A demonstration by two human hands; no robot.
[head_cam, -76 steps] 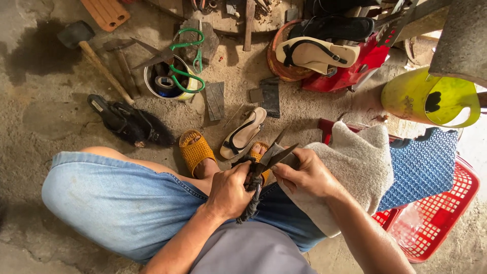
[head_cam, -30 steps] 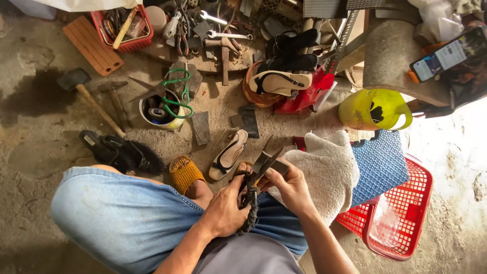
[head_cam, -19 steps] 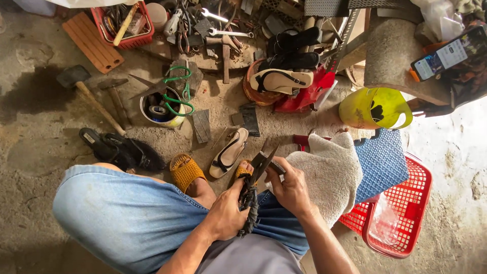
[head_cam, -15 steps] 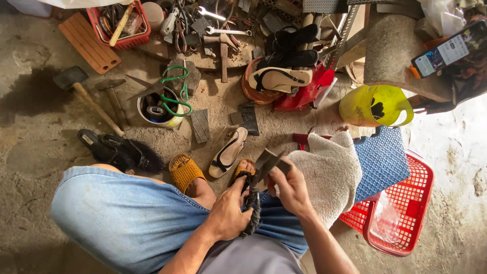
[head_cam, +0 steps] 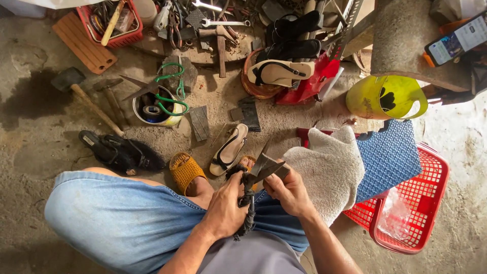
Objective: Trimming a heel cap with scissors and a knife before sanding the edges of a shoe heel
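Both hands, left hand [head_cam: 224, 209] and right hand [head_cam: 290, 190], grip dark shears [head_cam: 258, 172].

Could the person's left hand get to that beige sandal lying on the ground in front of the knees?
Probably yes, though not right away. The beige sandal lies just beyond the left hand with open ground between them, but that hand is wrapped around the dark handles of the shears, so it would have to let go first.

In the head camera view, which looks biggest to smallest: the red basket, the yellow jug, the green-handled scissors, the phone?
1. Red basket, by far the largest.
2. Yellow jug.
3. Green-handled scissors and the phone look about alike; the phone is partly cut off at the edge, so I won't rank them.
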